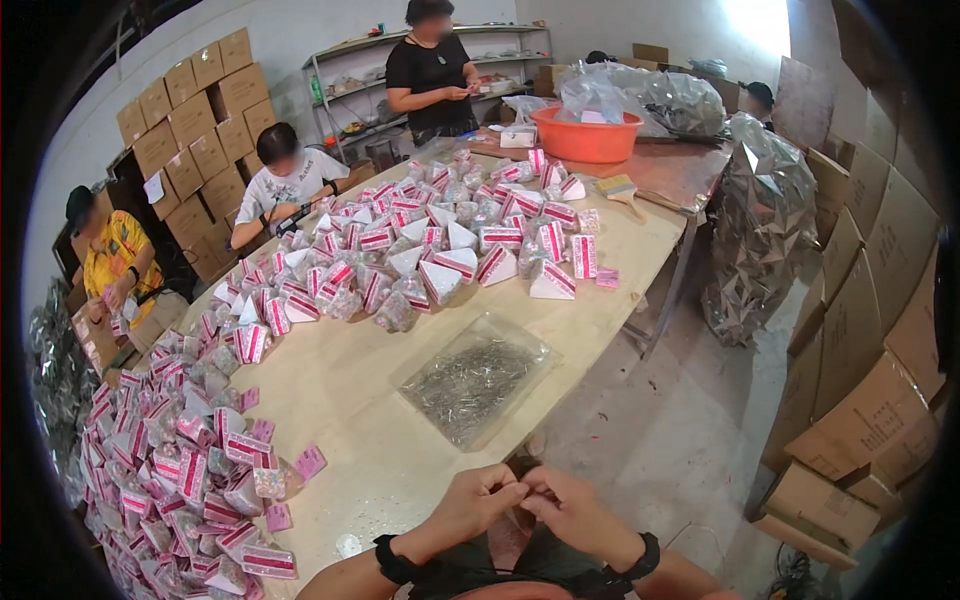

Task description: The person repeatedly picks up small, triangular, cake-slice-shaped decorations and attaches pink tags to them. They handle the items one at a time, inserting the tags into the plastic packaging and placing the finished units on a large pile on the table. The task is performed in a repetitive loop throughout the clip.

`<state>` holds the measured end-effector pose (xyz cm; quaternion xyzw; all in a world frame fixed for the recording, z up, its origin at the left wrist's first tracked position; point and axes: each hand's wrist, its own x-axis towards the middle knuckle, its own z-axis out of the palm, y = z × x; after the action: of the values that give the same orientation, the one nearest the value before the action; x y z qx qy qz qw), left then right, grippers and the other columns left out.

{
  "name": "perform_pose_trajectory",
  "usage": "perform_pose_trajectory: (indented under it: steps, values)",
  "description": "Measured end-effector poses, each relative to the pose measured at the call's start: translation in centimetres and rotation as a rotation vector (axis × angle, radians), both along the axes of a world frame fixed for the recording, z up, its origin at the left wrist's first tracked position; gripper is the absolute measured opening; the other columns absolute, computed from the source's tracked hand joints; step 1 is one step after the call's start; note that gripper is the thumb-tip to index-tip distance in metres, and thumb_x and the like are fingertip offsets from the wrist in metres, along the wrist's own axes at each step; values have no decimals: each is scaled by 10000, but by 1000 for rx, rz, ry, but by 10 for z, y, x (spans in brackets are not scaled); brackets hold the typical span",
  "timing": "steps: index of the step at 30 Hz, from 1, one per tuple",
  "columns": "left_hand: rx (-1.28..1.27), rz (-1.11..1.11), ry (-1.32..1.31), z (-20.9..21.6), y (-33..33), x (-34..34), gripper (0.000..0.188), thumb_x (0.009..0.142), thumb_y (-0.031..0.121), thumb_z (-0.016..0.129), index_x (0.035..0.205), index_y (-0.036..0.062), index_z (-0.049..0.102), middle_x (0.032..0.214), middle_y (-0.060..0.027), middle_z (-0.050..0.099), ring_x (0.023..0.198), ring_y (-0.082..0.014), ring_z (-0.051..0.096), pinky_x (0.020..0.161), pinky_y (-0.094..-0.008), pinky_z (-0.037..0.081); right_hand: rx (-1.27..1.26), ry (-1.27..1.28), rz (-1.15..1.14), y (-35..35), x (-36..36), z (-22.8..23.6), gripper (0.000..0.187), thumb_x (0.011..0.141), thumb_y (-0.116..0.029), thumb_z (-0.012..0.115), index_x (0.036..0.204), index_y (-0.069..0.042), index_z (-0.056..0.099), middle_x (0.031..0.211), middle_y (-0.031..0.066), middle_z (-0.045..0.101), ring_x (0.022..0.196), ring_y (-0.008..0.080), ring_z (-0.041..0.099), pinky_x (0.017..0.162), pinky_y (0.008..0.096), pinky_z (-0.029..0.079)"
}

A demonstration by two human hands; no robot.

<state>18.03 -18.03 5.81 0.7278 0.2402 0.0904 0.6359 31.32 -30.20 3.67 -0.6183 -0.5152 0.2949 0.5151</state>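
Note:
My left hand (478, 500) and my right hand (572, 508) meet at the near table edge, above my lap. Fingertips of both are pinched together. Whatever sits between them is too small or hidden to name; something pale pink and see-through (508, 535) shows just below the fingers. Beyond my hands, a shallow clear tray (500, 327) lies on the table, with many thin, silvery metal pieces (470, 385) in it. To the left is a heap of wedge-shaped packs (190, 470), white with pink stripes. Near that heap lies a small pink card (310, 461).
A second heap of packs (430, 235) covers the table's far part. Behind it stand an orange basin (586, 135) and a brush (620, 188). Other people sit or stand around the table. Cardboard boxes (865, 300) and a big silvery bag (760, 230) line the right.

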Motion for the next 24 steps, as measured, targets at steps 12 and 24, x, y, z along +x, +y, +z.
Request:
perform_pose_trajectory:
  steps: [12, 24]
  values:
    - [60, -161, 7, -17, 2, 74, 244, 947, 233, 523, 804, 37, 545, 631, 17, 478, 564, -60, 441, 503, -235, 351, 150, -505, -267, -20, 49, -21, 159, 837, -149, 629, 945, -35, 603, 849, 140, 637, 767, 319, 621, 645, 405, 482]
    - [1622, -57, 188, 11, 154, 284, 311, 806, 150, 557, 1089, 20, 549, 1089, -137, 581, 1017, -315, 564, 769, -435, 484, -153, 189, -481, -34, 102, -75, 153, 815, -21, 593, 934, 63, 639, 678, 94, 631, 549, 119, 582, 506, 247, 459]
